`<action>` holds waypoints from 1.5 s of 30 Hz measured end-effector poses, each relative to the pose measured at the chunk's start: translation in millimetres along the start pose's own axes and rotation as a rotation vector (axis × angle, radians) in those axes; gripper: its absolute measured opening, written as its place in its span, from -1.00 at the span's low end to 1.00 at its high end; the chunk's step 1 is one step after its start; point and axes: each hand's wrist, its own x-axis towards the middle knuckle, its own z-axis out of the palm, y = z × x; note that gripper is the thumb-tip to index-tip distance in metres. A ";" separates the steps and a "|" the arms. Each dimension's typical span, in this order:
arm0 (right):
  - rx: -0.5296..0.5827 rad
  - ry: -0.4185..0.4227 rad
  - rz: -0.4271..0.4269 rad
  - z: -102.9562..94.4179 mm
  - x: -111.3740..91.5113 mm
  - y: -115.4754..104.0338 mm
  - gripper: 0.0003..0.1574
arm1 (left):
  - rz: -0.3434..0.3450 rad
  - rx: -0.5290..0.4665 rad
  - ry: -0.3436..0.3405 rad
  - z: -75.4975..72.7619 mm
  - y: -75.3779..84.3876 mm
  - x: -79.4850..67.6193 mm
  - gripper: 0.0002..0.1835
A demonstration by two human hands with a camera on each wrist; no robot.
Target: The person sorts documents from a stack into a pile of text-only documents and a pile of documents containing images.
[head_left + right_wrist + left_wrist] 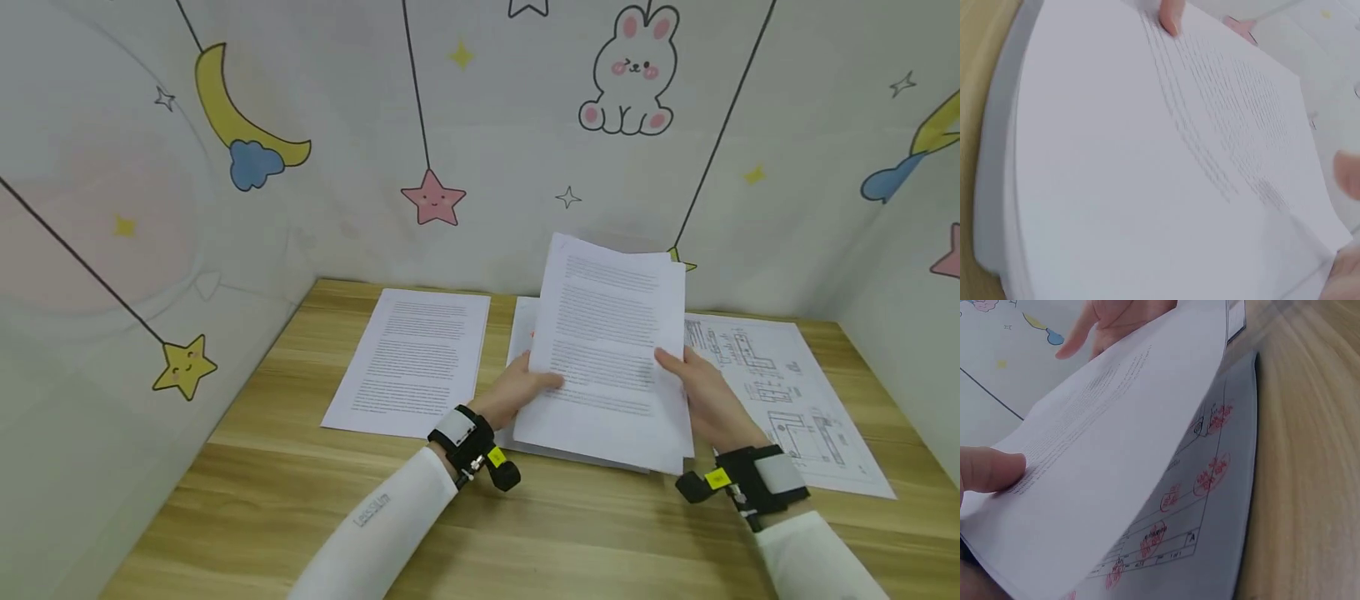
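Observation:
A stack of printed sheets (607,350) is tilted up above the table in the head view, lines of text on its top page. My left hand (517,392) grips its left edge, thumb (997,470) on the text and fingers underneath. At the right edge is my right hand (716,404); its thumb (1349,175) stands apart from the page, while its fingers are at the edge, partly hidden. Below the stack, the left wrist view shows a drawing sheet with red stamps (1210,475), mostly covered.
A single text page (420,358) lies on the wooden table (525,533) at left. To the right lies a sheet of technical drawings (795,408), partly behind my right hand. A wall covering with cartoon prints (495,108) rises behind the table.

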 end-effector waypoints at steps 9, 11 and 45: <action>-0.079 0.169 -0.072 47.0 17.5 1.6 -0.18 | 0.008 -0.023 0.124 -25.4 -5.7 -11.9 -0.59; -0.098 0.212 -0.076 55.7 21.3 2.7 -0.21 | 0.018 0.007 0.143 -31.8 -5.1 -15.1 -0.59; -0.296 0.022 -0.068 203.5 55.7 35.1 -0.23 | -0.078 0.347 0.444 -161.6 10.3 -70.4 -0.48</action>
